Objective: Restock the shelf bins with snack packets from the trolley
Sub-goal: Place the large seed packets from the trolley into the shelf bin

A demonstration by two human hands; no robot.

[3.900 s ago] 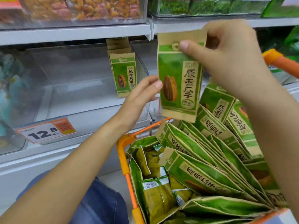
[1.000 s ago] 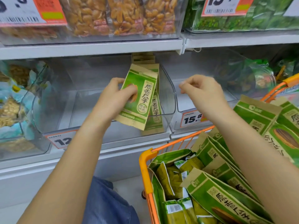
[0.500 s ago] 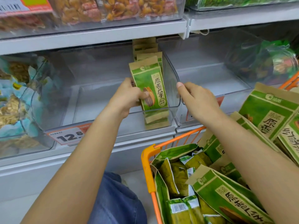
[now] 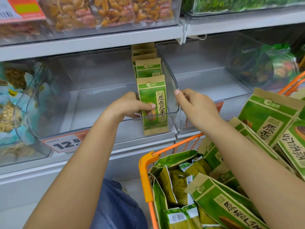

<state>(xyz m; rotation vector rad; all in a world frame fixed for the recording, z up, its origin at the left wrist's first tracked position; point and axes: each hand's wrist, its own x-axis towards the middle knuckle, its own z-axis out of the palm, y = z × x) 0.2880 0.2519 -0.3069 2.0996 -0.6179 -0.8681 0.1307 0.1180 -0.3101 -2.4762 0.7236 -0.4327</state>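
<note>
A clear plastic shelf bin [image 4: 102, 103] holds a row of upright green-and-tan seed packets against its right wall. My left hand [image 4: 130, 104] grips the front packet [image 4: 152, 96] by its left edge, thumb across its face, standing it in the bin. More packets [image 4: 148, 66] stand behind it. My right hand [image 4: 196, 104] hovers at the bin's right front corner, fingers loosely curled, index fingertip near the rim, holding nothing. The orange trolley [image 4: 146, 176] below right is packed with the same green packets [image 4: 269, 119].
A neighbouring clear bin [image 4: 214, 83] to the right holds no packets. Bins of other snacks sit at left [image 4: 14, 103], far right [image 4: 264, 65] and on the upper shelf [image 4: 107, 10]. A price tag reading 12.8 [image 4: 66, 142] hangs on the shelf edge.
My left hand has lowered the packet into the bin and set it upright at the front of the row. My right hand has stayed near the bin's corner.
</note>
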